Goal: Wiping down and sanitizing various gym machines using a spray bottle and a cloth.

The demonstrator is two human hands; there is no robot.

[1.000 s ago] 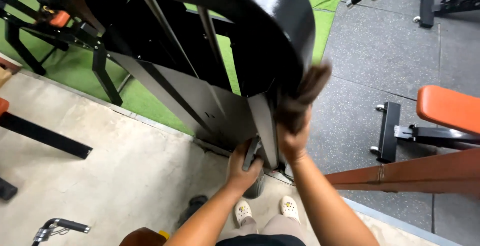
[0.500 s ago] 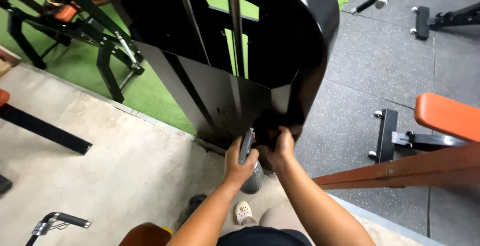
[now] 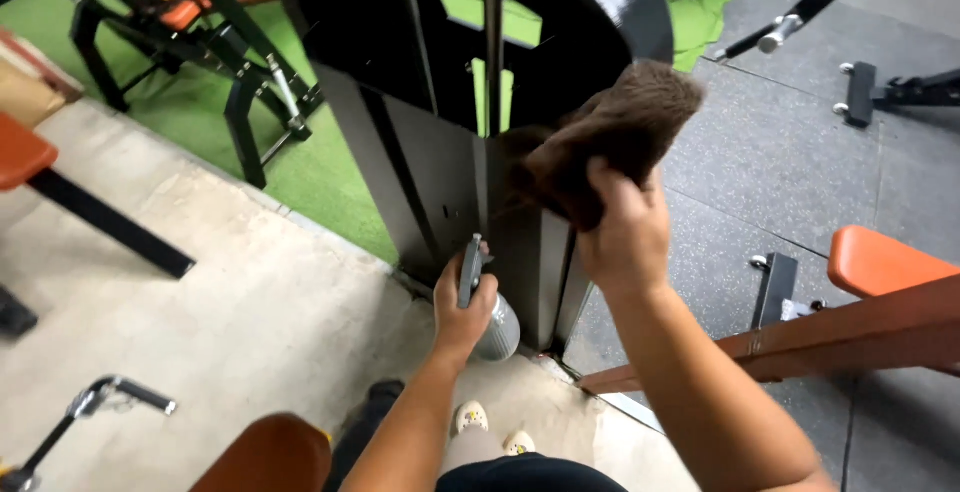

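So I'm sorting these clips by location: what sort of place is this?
Most likely a gym. A black weight machine stands ahead, orange padded benches sit around it, and the floor is rubber matting beside green turf. The left hand holds a spray bottle, the right hand a brown cloth.

One brown cloth (image 3: 610, 142), one grey spray bottle (image 3: 492, 317), two hands, one black machine (image 3: 470, 122), three orange pads

Gym: weight machine (image 3: 480, 142), padded benches (image 3: 880, 257)

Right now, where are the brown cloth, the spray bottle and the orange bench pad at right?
brown cloth (image 3: 620, 132), head view, its bunched middle.
spray bottle (image 3: 499, 330), head view, its grey body.
orange bench pad (image 3: 880, 260), head view, its top face.
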